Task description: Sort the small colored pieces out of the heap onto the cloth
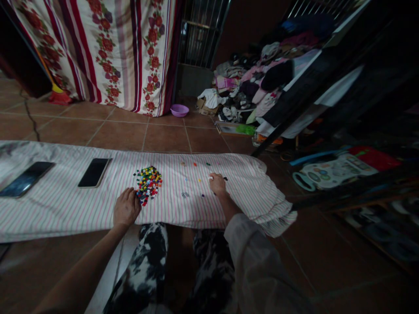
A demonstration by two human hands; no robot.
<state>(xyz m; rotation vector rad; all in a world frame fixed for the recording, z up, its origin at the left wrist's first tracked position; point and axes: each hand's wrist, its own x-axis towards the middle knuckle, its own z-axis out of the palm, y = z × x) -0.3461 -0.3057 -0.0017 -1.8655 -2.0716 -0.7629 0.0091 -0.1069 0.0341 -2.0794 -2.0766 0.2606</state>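
A heap of small multicoloured pieces (149, 183), bead-like and too small to identify, lies on the striped cloth (176, 209). My left hand (127, 207) rests flat at the heap's left edge, fingers stretched out and touching the nearest pieces. Farther right, my right hand (218, 184) is over the cloth with thumb and fingertips pinched together; a whitish speck shows at the tips, but what it is I cannot make out. Around it lie small sorted-looking groups: grey pieces (185, 195), a yellow piece (199, 180), orange pieces (195, 164), green pieces (208, 164) and black pieces (225, 178).
Two phones lie left of the heap, a black one (94, 172) and a larger one (26, 179). Beyond the cloth are a purple bowl (180, 110), a floral curtain (121, 52) and piled clothes (248, 83). A dark slanted post (278, 135) stands at the right.
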